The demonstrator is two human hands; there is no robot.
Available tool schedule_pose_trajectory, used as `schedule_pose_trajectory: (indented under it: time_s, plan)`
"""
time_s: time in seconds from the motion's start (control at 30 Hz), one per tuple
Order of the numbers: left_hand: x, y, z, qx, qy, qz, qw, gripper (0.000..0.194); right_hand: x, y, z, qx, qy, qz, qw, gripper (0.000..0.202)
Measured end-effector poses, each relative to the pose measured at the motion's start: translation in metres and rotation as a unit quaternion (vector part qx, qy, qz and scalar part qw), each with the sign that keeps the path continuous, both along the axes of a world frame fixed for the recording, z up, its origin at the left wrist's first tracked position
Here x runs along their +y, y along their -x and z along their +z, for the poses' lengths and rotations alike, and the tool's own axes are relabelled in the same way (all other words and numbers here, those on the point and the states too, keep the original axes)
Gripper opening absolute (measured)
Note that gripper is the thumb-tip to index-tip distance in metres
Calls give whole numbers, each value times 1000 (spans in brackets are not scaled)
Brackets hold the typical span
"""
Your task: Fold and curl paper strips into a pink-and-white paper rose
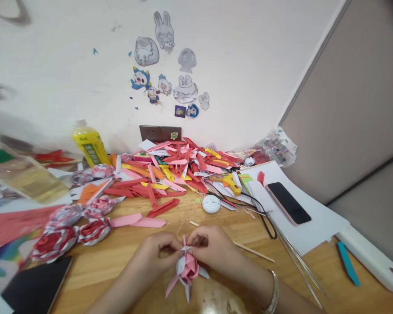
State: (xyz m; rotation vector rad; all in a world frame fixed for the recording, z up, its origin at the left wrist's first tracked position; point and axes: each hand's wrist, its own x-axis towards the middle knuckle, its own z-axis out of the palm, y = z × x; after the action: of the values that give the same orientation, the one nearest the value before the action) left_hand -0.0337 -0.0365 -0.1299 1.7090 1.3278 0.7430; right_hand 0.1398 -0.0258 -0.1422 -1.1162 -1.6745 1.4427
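Note:
A pink and white folded-paper flower (pixel 189 267) is held up between my two hands, just above the wooden table. Several pointed paper ends stick out around its middle. My left hand (pixel 162 250) pinches its upper left side, fingers curled. On the upper right, my right hand (pixel 212 248) pinches it too, and a bracelet (pixel 274 290) circles that wrist. Two pink folded strips (pixel 139 220) lie to the left, beyond my left hand. A thin wooden stick (pixel 253 252) lies on the table to the right, partly behind my right hand.
A heap of red, pink and yellow folded strips (pixel 183 161) lies by the wall. Finished paper balls (pixel 55 242) and a yellow bottle (pixel 91 144) stand left. A yellow glue gun (pixel 232 184), white earbud case (pixel 211 203), phone (pixel 288 203) and teal cutter (pixel 348 264) lie right.

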Motion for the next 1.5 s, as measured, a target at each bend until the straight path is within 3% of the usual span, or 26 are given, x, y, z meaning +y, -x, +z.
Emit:
schedule_pose_trajectory:
  time_s: [0.27, 0.47, 0.63, 0.77, 0.97, 1.17, 1.3, 1.5]
  plan:
    - [2, 3, -3, 8, -8, -3, 1000, 19, 1, 1, 0, -38, -72, -8, 997, 9]
    - [8, 17, 1, -107, 112, -72, 985, 27, -1, 1, 7, -64, -115, 8, 991, 16]
    - [9, 16, -7, -174, 163, -49, 970, 41, -3, 2, 10, -92, -170, 11, 981, 20]
    - [8, 12, -17, -192, 157, -36, 968, 50, -3, 2, 8, -92, -219, 14, 971, 22]
    - [8, 10, -13, -199, 163, -32, 966, 54, -1, 1, 7, -61, -289, 35, 955, 22]
    - [9, 8, -14, -197, 162, -21, 967, 56, 6, -5, 7, -27, -341, 115, 932, 19]
    - [9, 7, -17, -189, 154, -14, 970, 53, 7, -11, 10, -36, -301, 138, 943, 21]
    - [8, 7, -17, -177, 147, -17, 973, 49, 2, -11, 14, -67, -238, 137, 959, 49]
